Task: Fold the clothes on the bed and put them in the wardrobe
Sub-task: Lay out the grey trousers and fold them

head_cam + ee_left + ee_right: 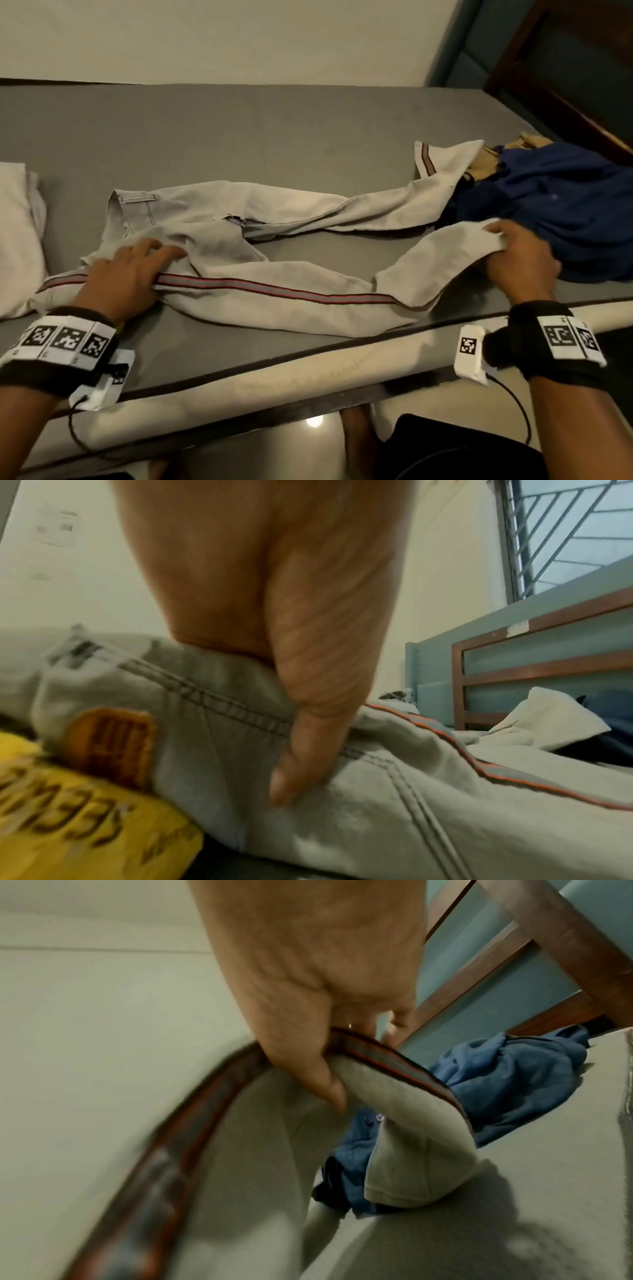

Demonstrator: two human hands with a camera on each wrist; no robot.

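Observation:
Pale grey trousers (pixel 274 212) with a red and grey side stripe lie spread across the grey bed (pixel 239 137), waist to the left and legs to the right. My left hand (pixel 147 257) lies on the hip area with fingers stretched out, and its thumb (pixel 308 750) presses the cloth near a seam. My right hand (pixel 507 246) grips the hem end of the near leg (pixel 394 1110), thumb on top and fingers curled under, holding it lifted off the bed. The far leg's end rests on a blue shirt (pixel 565 205).
The crumpled blue shirt (pixel 514 1074) and a tan garment (pixel 486 161) are heaped at the right by the wooden headboard (pixel 565 85). A white cloth or pillow (pixel 17 222) sits at the left. Yellow printed fabric (pixel 85 831) lies under the trousers' waist.

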